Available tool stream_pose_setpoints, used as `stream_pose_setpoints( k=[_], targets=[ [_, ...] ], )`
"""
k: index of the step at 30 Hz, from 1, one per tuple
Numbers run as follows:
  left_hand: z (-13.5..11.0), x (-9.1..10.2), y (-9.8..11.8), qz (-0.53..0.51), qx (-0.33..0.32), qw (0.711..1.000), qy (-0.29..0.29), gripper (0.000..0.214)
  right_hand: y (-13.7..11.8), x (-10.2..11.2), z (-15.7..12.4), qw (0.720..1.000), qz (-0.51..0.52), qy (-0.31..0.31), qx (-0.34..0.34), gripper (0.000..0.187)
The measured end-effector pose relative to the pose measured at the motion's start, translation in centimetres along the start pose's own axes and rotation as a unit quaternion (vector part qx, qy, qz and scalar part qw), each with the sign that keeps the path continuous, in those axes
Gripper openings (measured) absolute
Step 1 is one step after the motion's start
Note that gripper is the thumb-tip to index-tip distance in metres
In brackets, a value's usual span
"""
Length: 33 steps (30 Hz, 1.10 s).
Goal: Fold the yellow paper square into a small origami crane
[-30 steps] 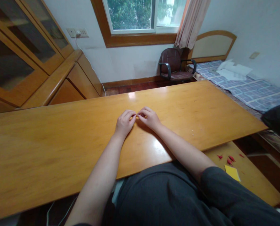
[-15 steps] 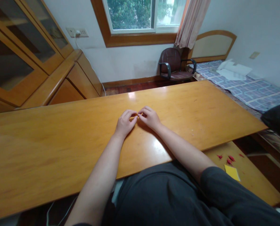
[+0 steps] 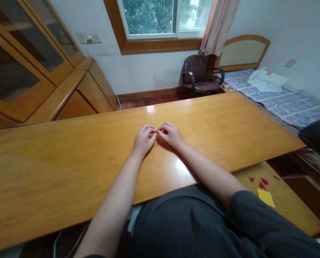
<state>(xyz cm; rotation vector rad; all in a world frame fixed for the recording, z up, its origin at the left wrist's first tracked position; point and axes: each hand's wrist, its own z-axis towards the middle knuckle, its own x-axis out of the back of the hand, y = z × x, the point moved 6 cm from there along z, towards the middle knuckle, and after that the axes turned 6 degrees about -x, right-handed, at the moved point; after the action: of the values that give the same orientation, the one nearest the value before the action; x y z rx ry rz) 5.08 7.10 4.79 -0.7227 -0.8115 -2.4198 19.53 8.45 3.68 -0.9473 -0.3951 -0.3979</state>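
A long, glossy, yellow-brown wooden worktop (image 3: 68,154) is stretched across the view. Near its middle the bare left hand (image 3: 144,139) is seen, with thumb and forefinger curved into a narrow pinch. Between the two hands a tiny orange-yellow piece (image 3: 156,130), apparently of paper, is held at the fingertips, low over the worktop; its shape is mostly hidden by the fingers, and whether the worktop is touched by it cannot be told. From the right it is met by the bare right hand (image 3: 172,135), whose fingers are likewise drawn close together, the tips brought up beside those of the left.

The piece can be judged very light and thin. If it is paper, creases should be taken easily and kept, while a tear could be caused by a sharp tug. Little slipping is to be expected, but hardly any area is offered to the grip, so it is best taken by opposite edges, lightly, with the pads of thumb and forefinger.

Farther right, small pointed red pieces (image 3: 262,184) are scattered on a lower yellow-brown wooden board (image 3: 291,206), just beside a flat yellow four-sided sheet or pad (image 3: 266,197). The red ones are probably light and easily crushed, and would be better lifted by their middles than by their points.
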Motion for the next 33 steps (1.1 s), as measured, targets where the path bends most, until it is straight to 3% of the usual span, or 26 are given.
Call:
stream_pose_setpoints(
  k=[8, 15, 24, 33],
  targets=[
    [0.0, 0.1, -0.4, -0.038, 0.018, 0.999, 0.016, 0.005, 0.5, -0.4, 0.0, 1.0, 0.02, -0.016, -0.01, 0.01],
    [-0.1, 0.7, -1.5, -0.095, 0.086, 0.99, 0.052, 0.007, 1.4, -0.9, 0.0, 0.996, 0.068, -0.043, -0.044, 0.022],
    [-1.2, -0.8, -4.1, -0.218, 0.208, 0.952, 0.046, 0.02, 2.2, -1.3, 0.1, 0.975, 0.182, -0.069, -0.107, 0.024],
    [-1.7, -1.7, -4.5, -0.293, 0.272, 0.916, 0.027, 0.027, 2.5, -1.6, 0.1, 0.963, 0.209, -0.094, -0.142, 0.025]
  ],
)
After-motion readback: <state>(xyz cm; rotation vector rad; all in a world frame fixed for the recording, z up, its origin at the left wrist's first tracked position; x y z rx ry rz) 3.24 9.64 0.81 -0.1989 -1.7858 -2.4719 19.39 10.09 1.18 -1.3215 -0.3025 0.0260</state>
